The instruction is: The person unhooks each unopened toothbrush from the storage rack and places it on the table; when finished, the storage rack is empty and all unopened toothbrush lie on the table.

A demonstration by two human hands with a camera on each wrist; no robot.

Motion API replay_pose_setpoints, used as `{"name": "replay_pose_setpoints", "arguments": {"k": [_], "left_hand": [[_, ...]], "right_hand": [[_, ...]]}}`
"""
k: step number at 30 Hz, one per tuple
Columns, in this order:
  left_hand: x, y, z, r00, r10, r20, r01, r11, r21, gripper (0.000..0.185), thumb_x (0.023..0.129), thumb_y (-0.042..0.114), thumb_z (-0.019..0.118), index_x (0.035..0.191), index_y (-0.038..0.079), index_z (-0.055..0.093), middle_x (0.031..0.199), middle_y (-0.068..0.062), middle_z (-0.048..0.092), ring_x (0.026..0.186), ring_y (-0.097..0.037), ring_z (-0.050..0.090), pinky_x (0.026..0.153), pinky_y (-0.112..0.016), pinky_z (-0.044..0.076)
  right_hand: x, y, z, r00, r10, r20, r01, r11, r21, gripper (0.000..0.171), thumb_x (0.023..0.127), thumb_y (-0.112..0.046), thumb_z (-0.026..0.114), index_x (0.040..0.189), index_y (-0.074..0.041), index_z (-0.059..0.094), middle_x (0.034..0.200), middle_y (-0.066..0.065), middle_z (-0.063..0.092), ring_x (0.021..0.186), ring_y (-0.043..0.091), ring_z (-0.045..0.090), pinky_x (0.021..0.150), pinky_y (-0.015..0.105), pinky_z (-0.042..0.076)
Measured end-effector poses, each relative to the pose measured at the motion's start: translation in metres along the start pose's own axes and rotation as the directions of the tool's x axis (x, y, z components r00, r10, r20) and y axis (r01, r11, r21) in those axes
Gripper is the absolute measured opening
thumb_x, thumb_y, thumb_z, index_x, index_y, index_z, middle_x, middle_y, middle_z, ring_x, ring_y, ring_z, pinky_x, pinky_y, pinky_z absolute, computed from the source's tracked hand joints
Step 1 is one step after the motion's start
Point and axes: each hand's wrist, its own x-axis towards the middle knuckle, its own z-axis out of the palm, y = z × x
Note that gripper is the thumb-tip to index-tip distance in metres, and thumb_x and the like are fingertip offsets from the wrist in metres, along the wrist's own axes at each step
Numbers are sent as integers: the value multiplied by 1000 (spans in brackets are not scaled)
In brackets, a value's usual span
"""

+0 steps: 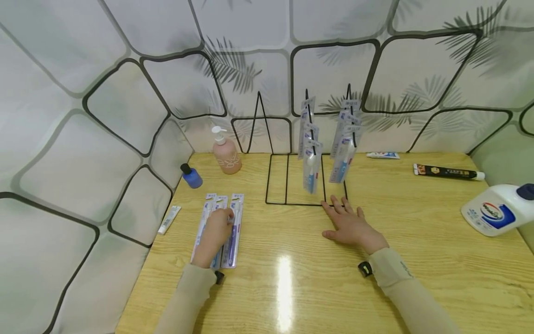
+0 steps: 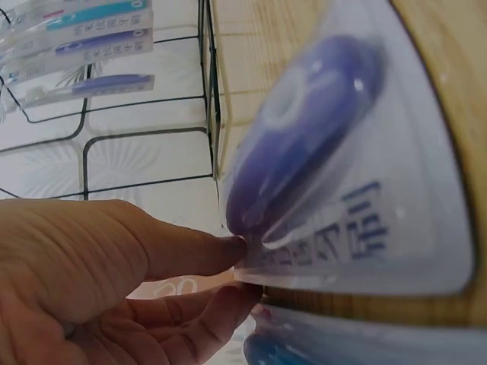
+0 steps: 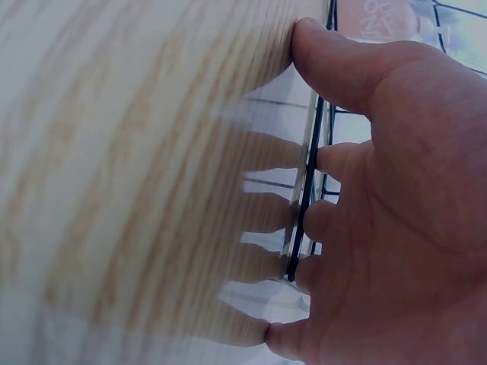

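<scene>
My left hand (image 1: 216, 229) pinches the edge of a packaged toothbrush (image 1: 236, 232) with a purple handle, between thumb and fingers. In the left wrist view this purple toothbrush pack (image 2: 304, 137) stands tilted off the table. Beside it, partly under my left hand, lie two more toothbrush packs (image 1: 206, 214). My right hand (image 1: 350, 227) rests palm down and spread, holding nothing, its fingertips at the front rail of a black wire rack (image 1: 296, 204). Several packaged toothbrushes (image 1: 312, 169) hang from two of the rack's prongs; the left prong is bare.
At the back left stand a pink pump bottle (image 1: 227, 155) and a blue bottle (image 1: 192, 177); a small tube (image 1: 169, 220) lies at the left edge. To the right are a small toothpaste tube (image 1: 383, 155), a black toothpaste tube (image 1: 448, 172) and a white detergent bottle (image 1: 494, 211).
</scene>
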Motion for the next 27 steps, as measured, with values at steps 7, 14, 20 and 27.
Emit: {"name": "replay_pose_setpoints", "arguments": {"k": [7,14,20,27], "left_hand": [[-1,6,4,1000,4,-20,-2,997,78,16,83,-6,71,98,-2,72,87,-21,70,78,-33,67,73,-46,58],[-2,14,3,998,36,-43,-27,983,182,8,81,-9,70,83,-1,68,76,-17,65,69,-30,63,67,-45,56],[6,22,1,994,80,-71,-62,972,226,15,86,-10,67,98,-4,72,89,-20,67,80,-34,67,69,-46,58],[25,47,6,966,256,39,-258,964,62,57,92,26,77,141,5,57,141,-22,58,128,-41,58,99,-53,54]], "right_hand": [[-1,-1,-1,1000,3,-1,-3,1000,-2,89,97,-45,65,165,-14,15,171,22,4,154,52,1,112,83,7],[-2,-1,-3,1000,2,-1,-2,1000,-3,89,98,-45,65,164,-13,15,171,22,4,154,53,1,112,83,7],[-3,-2,-4,1000,0,4,0,1000,-1,89,98,-44,65,164,-13,15,170,22,4,154,53,0,112,83,7],[-1,0,0,1000,-2,-1,2,1000,-14,89,98,-46,64,165,-14,14,171,22,4,154,53,1,112,83,7]]}}
